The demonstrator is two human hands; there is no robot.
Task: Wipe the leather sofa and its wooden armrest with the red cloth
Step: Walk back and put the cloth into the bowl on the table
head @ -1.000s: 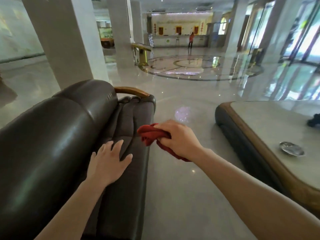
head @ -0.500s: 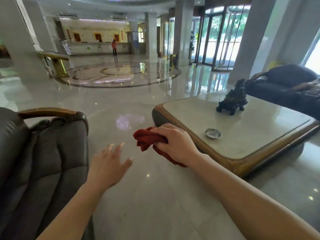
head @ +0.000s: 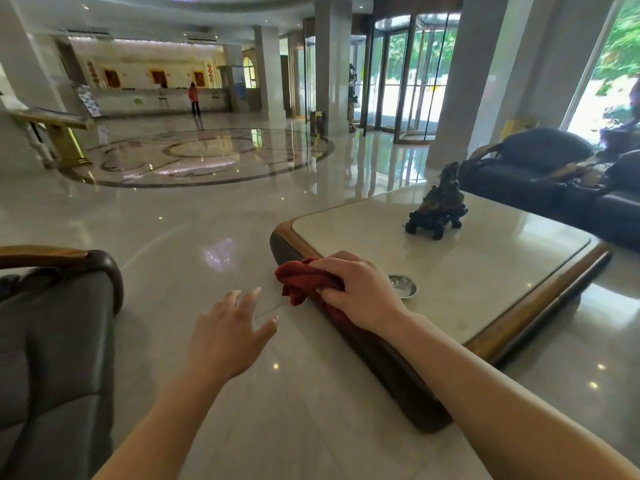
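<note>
The dark leather sofa [head: 52, 348] fills the left edge of the view, with its curved wooden armrest [head: 41, 254] at its far end. My right hand [head: 360, 292] is closed around a bunched red cloth [head: 304, 282] in the air over the near corner of the coffee table, well to the right of the sofa. My left hand [head: 228, 334] hovers over the floor between sofa and table, fingers spread, holding nothing. Neither hand touches the sofa.
A low marble-topped coffee table [head: 519, 299] with a wooden rim stands on the right, bearing a dark figurine [head: 436, 206] and a small metal ashtray [head: 403, 285]. More dark sofas [head: 554, 171] sit behind it. Glossy marble floor, pillars, a distant person [head: 194, 98].
The view has swung right, away from the sofa toward the coffee table. My left hand has lifted off the sofa seat. My right hand keeps the cloth and now hangs over the table corner.
</note>
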